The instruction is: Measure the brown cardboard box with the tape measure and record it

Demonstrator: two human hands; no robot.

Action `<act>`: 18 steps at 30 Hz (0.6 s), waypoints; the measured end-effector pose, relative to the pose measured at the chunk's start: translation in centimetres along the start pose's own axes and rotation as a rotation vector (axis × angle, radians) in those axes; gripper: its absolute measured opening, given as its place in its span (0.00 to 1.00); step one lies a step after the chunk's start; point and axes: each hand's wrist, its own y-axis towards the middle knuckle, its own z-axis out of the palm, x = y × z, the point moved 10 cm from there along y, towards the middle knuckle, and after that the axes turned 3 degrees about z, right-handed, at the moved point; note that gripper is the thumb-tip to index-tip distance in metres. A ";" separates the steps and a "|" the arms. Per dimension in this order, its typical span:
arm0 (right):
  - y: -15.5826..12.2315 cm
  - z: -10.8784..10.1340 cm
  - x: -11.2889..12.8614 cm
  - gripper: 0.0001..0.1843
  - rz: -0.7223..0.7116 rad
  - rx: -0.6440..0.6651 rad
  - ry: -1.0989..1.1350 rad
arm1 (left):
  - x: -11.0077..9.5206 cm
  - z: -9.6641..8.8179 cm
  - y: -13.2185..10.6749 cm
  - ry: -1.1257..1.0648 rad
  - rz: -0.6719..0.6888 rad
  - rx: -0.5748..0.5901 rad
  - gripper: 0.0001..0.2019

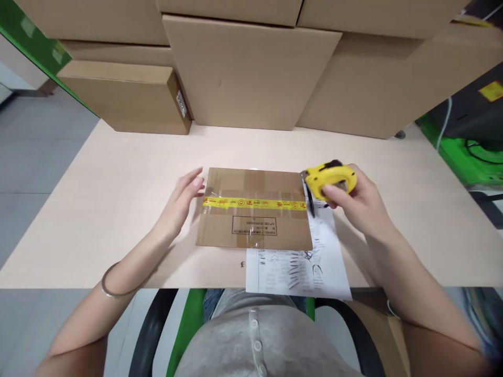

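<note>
Head view: left fingers [192,186] spread beside taped carton [251,184], right fingers [338,196] gripping yellow cutter [324,177].

A flat taped carton [255,187] hides the upper left of a marked paper sheet [302,275], whose faint writing, like the carton's boxed print [254,225], is too small to read. A yellow tool [332,175] masks some fingers of the right hand [367,204]. Cardboard boxes [231,9] run past the top edge, and a striped shape [481,314] blurs at right.
</note>
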 end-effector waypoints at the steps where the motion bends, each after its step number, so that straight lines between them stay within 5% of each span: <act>1: -0.1 -0.3 -1.4 0.18 0.071 -0.061 0.073 | 1.2 1.2 0.4 -0.075 -0.059 0.101 0.28; 4: -0.8 1.0 -3.6 0.19 0.195 -0.059 0.232 | 2.3 4.5 0.4 -0.230 -0.170 0.348 0.34; 8: -1.8 0.2 -2.2 0.19 0.147 -0.118 0.339 | 0.5 4.1 0.6 -0.292 -0.177 0.338 0.31; 14: -2.1 -4.1 1.0 0.18 -0.018 -0.204 0.200 | -4.5 1.4 0.8 -0.176 0.261 0.247 0.49; 18: -1.4 -5.7 4.0 0.20 -0.202 -0.293 0.034 | -5.0 1.7 -0.7 -0.114 0.535 0.263 0.52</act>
